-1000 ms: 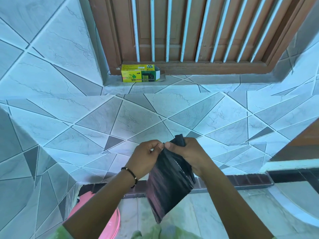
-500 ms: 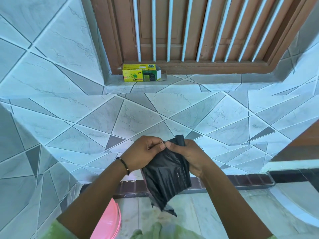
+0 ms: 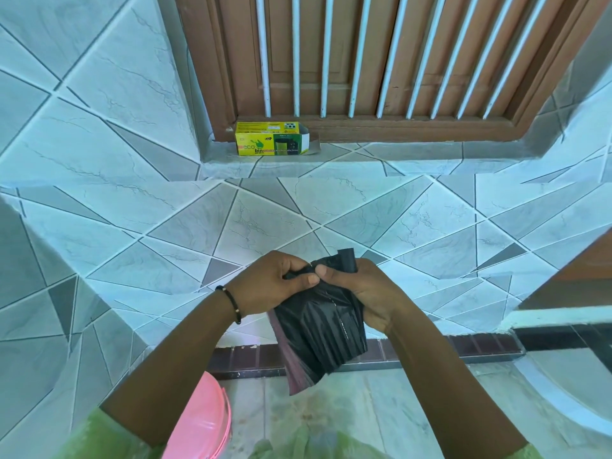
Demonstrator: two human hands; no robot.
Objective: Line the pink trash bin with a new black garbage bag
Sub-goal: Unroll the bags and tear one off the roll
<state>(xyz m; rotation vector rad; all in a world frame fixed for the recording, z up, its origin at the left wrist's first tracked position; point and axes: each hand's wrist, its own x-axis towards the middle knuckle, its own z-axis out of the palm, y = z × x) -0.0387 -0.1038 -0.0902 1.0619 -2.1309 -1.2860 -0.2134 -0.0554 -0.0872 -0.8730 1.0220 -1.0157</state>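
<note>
Early: we pinch folded black garbage bag (image 3: pixel 319 329) with left hand (image 3: pixel 271 281) and right hand (image 3: pixel 359 289); bag unopened, pink trash bin (image 3: pixel 202 422) unlined.

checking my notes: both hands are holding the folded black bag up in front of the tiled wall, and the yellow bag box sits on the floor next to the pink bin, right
Not quite. The yellow bag box sits on the tiled ledge under the barred window, not on the floor by the pink bin; the head view shows it. The left hand and right hand do hold the folded black bag.

A yellow box (image 3: pixel 270 139) is lying on the tiled window ledge (image 3: pixel 381 154). The pink bin (image 3: pixel 202 422) is standing on the pale floor (image 3: pixel 381 409).
</note>
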